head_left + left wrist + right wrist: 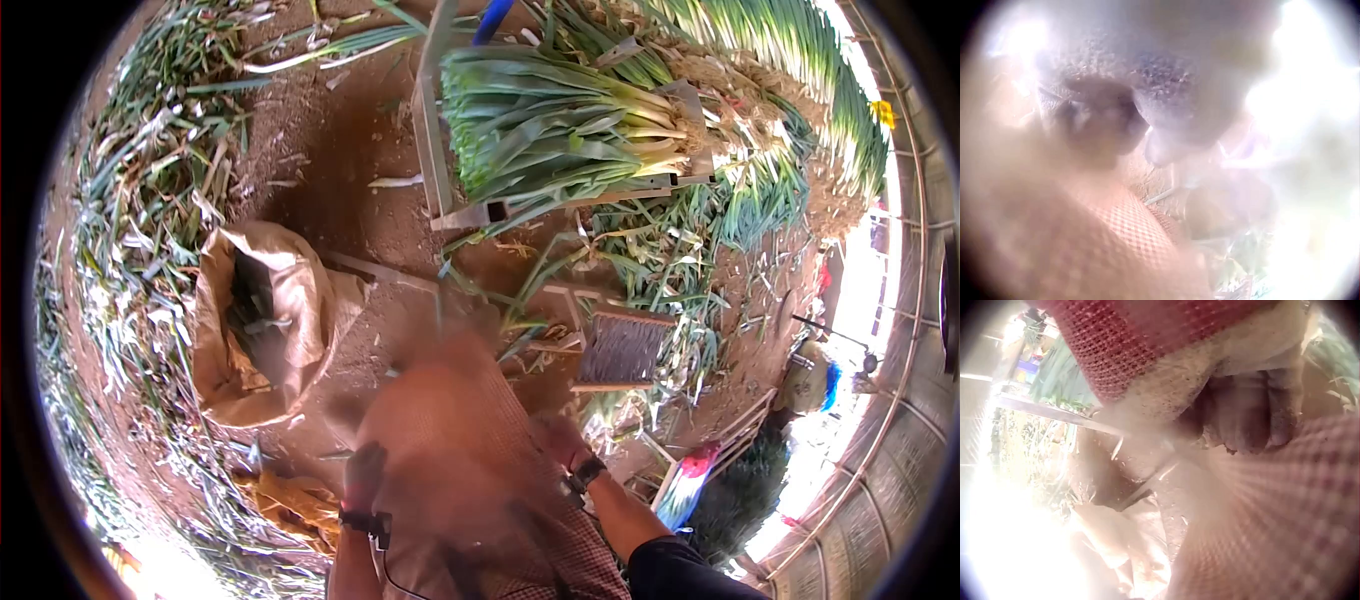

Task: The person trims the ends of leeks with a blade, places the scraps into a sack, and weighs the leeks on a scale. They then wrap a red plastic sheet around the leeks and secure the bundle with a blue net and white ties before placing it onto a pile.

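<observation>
A red-and-white checked cloth (470,470) fills the lower middle of the head view, blurred and close to the camera. My left hand (362,478), gloved and with a dark wrist strap, holds the cloth's left edge. My right hand (558,438) holds the right edge. In the right wrist view the gloved fingers (1247,412) curl against the checked cloth (1285,512) under a red knit cuff. The left wrist view is hazy. It shows gloved fingers (1166,81) bent over the same cloth (1129,231).
A bundle of green onions (560,120) lies on a metal frame (432,130) ahead. More onions (780,60) are piled at the upper right. A brown sack (255,320) stands open at the left, and a ribbed board (625,350) lies at the right. Leaf trimmings (150,200) cover the dirt ground.
</observation>
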{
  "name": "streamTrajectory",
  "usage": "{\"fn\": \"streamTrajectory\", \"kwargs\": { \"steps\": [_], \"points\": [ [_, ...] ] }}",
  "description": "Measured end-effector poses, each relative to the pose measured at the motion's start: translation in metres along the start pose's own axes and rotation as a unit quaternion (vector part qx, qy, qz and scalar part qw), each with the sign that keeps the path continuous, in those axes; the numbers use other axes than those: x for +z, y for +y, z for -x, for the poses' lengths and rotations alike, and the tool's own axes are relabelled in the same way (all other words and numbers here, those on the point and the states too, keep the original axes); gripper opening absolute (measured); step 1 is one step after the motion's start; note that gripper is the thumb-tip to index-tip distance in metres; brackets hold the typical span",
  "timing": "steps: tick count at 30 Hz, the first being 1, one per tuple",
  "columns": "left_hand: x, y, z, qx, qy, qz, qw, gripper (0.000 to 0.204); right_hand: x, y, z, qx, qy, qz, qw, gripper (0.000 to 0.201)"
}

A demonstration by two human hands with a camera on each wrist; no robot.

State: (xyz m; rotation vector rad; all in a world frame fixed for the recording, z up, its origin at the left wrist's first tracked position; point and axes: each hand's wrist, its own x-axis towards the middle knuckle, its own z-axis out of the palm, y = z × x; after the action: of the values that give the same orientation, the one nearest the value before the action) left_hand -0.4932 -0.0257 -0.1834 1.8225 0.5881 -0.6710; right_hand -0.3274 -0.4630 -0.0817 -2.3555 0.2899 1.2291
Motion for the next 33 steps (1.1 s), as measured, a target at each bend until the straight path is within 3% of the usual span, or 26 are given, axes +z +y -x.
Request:
{"fn": "streamTrajectory", "kwargs": {
  "steps": [2,4,6,7,8,10,11,12,14,16,18,20,21,22,23,24,25,26,27,28,29,30,31,33],
  "points": [
    [-0.008,0.036,-0.012,0.003,0.012,-0.022,1.000,0.039,-0.002,0.006,-0.004,-0.016,0.043,-0.030,0.998,0.031],
    [-0.008,0.083,-0.019,-0.109,0.019,0.032,0.993,0.036,-0.019,0.007,-0.013,-0.025,0.083,-0.062,0.994,0.030],
    [0.007,0.111,-0.030,-0.070,0.020,0.034,0.997,0.035,-0.061,0.009,-0.034,-0.215,0.098,0.164,0.958,0.025],
    [0.020,0.120,-0.039,-0.031,0.022,0.050,0.998,0.034,-0.085,0.005,-0.045,-0.218,0.103,0.157,0.958,0.025],
    [0.034,0.132,-0.044,0.030,0.023,0.008,0.999,0.032,-0.109,0.000,-0.051,-0.186,0.094,0.143,0.967,0.024],
    [0.054,0.231,-0.046,0.002,0.012,0.014,1.000,0.033,-0.153,-0.012,-0.057,-0.153,0.081,0.123,0.977,0.023],
    [0.067,0.279,-0.054,-0.023,0.003,0.026,0.999,0.033,-0.175,-0.022,-0.059,-0.068,0.121,-0.027,0.990,0.024],
    [0.082,0.301,-0.061,-0.024,0.003,0.020,0.999,0.033,-0.195,-0.031,-0.061,0.020,0.156,-0.176,0.972,0.025],
    [0.109,0.334,-0.071,-0.150,-0.030,0.099,0.983,0.035,-0.234,-0.045,-0.065,0.035,0.154,-0.190,0.969,0.028],
    [0.125,0.362,-0.077,-0.123,-0.053,0.071,0.988,0.033,-0.255,-0.047,-0.077,0.048,0.153,-0.202,0.966,0.032],
    [0.131,0.400,-0.084,-0.096,-0.077,0.042,0.992,0.030,-0.265,-0.048,-0.090,0.006,0.190,-0.207,0.960,0.034],
    [0.123,0.443,-0.090,-0.081,-0.120,-0.068,0.987,0.026,-0.277,-0.063,-0.090,-0.013,0.175,-0.200,0.964,0.034],
    [0.127,0.414,-0.088,-0.080,-0.114,-0.070,0.988,0.026,-0.284,-0.073,-0.093,-0.035,0.165,-0.193,0.967,0.035],
    [0.140,0.358,-0.088,0.075,-0.111,-0.158,0.978,0.026,-0.286,-0.079,-0.098,-0.045,0.169,-0.196,0.965,0.035],
    [0.138,0.359,-0.110,0.234,-0.103,-0.243,0.936,0.027,-0.286,-0.082,-0.104,-0.080,0.187,-0.169,0.964,0.034],
    [0.138,0.357,-0.121,0.241,-0.096,-0.243,0.935,0.027,-0.282,-0.083,-0.107,-0.110,0.198,-0.139,0.964,0.034],
    [0.129,0.387,-0.112,0.103,-0.108,-0.143,0.978,0.030,-0.273,-0.082,-0.105,-0.111,0.191,-0.137,0.966,0.034],
    [0.121,0.410,-0.108,-0.036,-0.116,-0.037,0.992,0.033,-0.267,-0.082,-0.107,-0.117,0.194,-0.105,0.968,0.032],
    [0.112,0.421,-0.116,-0.033,-0.110,-0.033,0.993,0.033,-0.272,-0.091,-0.113,-0.128,0.205,-0.072,0.968,0.031],
    [0.101,0.428,-0.124,-0.056,-0.140,-0.064,0.986,0.035,-0.276,-0.100,-0.113,-0.071,0.143,-0.064,0.985,0.031],
    [0.092,0.433,-0.128,-0.081,-0.172,-0.096,0.977,0.038,-0.276,-0.108,-0.113,-0.074,0.143,-0.062,0.985,0.031],
    [0.085,0.434,-0.130,-0.082,-0.171,-0.094,0.977,0.038,-0.276,-0.115,-0.111,-0.054,0.118,-0.114,0.985,0.032],
    [0.081,0.433,-0.130,-0.076,-0.139,-0.060,0.986,0.034,-0.275,-0.119,-0.108,-0.033,0.093,-0.166,0.981,0.033],
    [0.075,0.434,-0.132,-0.071,-0.107,-0.025,0.991,0.031,-0.270,-0.122,-0.105,-0.040,0.075,-0.143,0.986,0.034]
  ]
}}
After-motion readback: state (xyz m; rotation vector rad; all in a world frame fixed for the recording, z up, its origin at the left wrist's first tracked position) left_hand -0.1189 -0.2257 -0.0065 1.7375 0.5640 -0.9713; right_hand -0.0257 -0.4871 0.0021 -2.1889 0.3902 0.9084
